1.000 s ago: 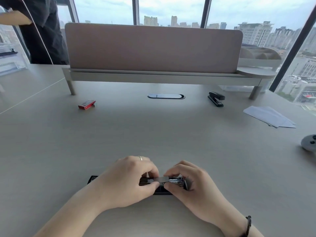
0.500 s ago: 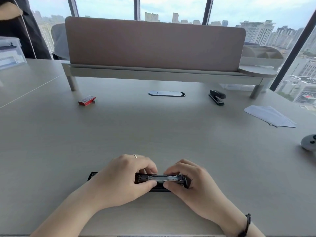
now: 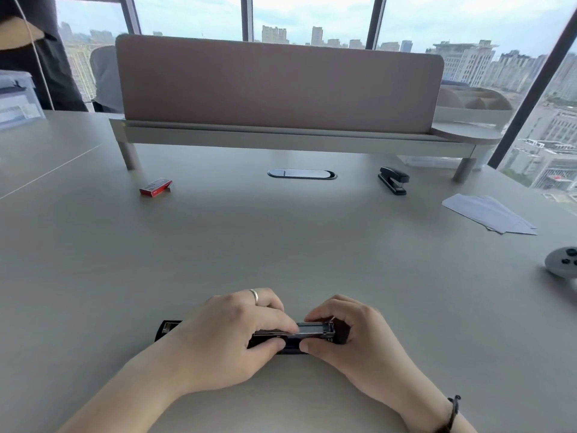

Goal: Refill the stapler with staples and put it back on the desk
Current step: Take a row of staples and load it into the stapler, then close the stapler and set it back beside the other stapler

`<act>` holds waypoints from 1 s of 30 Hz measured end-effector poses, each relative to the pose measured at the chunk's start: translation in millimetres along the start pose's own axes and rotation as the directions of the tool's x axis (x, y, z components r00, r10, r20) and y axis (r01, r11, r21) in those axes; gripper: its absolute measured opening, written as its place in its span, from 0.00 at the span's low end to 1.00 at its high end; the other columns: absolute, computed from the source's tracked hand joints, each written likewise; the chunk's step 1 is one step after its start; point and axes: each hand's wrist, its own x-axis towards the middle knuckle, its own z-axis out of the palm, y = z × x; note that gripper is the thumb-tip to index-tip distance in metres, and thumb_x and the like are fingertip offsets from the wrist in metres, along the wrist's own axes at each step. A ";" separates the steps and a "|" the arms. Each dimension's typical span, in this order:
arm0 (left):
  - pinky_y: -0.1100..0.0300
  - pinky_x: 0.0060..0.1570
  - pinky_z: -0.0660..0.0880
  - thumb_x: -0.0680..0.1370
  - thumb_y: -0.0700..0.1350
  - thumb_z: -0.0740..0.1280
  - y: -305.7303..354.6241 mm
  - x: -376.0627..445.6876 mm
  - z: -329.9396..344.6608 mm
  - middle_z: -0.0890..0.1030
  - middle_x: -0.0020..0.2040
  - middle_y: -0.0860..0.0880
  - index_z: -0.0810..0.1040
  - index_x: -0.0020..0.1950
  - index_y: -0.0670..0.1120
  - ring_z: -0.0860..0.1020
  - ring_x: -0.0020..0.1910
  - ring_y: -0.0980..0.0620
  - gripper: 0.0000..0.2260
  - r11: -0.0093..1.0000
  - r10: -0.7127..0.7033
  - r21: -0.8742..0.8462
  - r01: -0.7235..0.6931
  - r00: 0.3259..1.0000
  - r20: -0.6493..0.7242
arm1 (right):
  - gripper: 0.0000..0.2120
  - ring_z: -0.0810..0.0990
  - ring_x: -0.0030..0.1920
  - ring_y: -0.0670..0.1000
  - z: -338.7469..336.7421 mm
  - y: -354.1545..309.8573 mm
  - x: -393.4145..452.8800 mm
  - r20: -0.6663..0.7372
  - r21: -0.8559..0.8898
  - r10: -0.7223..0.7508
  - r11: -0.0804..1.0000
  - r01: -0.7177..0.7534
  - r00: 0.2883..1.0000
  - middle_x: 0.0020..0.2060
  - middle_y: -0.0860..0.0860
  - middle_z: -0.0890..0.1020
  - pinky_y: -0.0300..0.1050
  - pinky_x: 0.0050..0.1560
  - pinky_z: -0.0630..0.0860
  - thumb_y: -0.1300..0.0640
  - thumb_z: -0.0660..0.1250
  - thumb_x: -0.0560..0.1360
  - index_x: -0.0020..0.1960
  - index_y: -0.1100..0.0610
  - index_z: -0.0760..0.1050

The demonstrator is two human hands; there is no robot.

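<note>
- stapler [image 3: 307,331] lying open on desk [image 3: 281,245], pinched from both sides
- left hand [image 3: 231,335] fingers closed around its middle, right hand [image 3: 352,332] fingertips gripping the metal magazine end
- possibly staples between the fingertips, too small to tell
- red staple box [image 3: 155,187] well beyond the fingers

Bright daylight enters through the windows [image 3: 309,23] far beyond the fingers [image 3: 274,323]; soft shadows under them, sheen mid-desk [image 3: 281,245], edges bowed by the lens.

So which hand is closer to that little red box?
Left. The left hand lies nearer the red box, which sits far back on the left; the right hand is farther over. Both are on the open stapler.
</note>
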 end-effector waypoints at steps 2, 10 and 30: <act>0.72 0.37 0.64 0.79 0.55 0.65 2.5 1.7 -0.8 0.74 0.54 0.67 0.74 0.60 0.70 0.72 0.34 0.62 0.12 1.000 0.002 -0.002 -0.002 1.000 0.028 | 0.09 0.80 0.41 0.46 0.4 1.2 0.2 -0.024 0.001 0.021 1.000 -0.021 0.999 0.42 0.45 0.82 0.36 0.37 0.73 0.47 0.77 0.64 0.42 0.46 0.82; 0.74 0.38 0.63 0.80 0.51 0.63 6.3 6.4 -3.8 0.71 0.55 0.66 0.71 0.63 0.71 0.72 0.36 0.63 0.16 0.999 -0.005 -0.040 0.009 0.993 0.120 | 0.10 0.79 0.39 0.46 0.8 1.8 2.1 -0.010 0.001 0.025 1.000 -0.025 1.000 0.41 0.45 0.81 0.37 0.37 0.73 0.45 0.78 0.63 0.41 0.47 0.82; 0.71 0.43 0.74 0.68 0.52 0.76 -41.3 -43.1 -42.9 0.82 0.46 0.58 0.77 0.48 0.62 0.79 0.46 0.62 0.12 0.937 -0.314 -0.127 0.326 0.944 0.106 | 0.08 0.80 0.40 0.45 -1.0 2.1 3.8 0.049 0.001 0.020 1.000 -0.020 0.999 0.43 0.45 0.81 0.45 0.44 0.76 0.47 0.77 0.66 0.43 0.46 0.82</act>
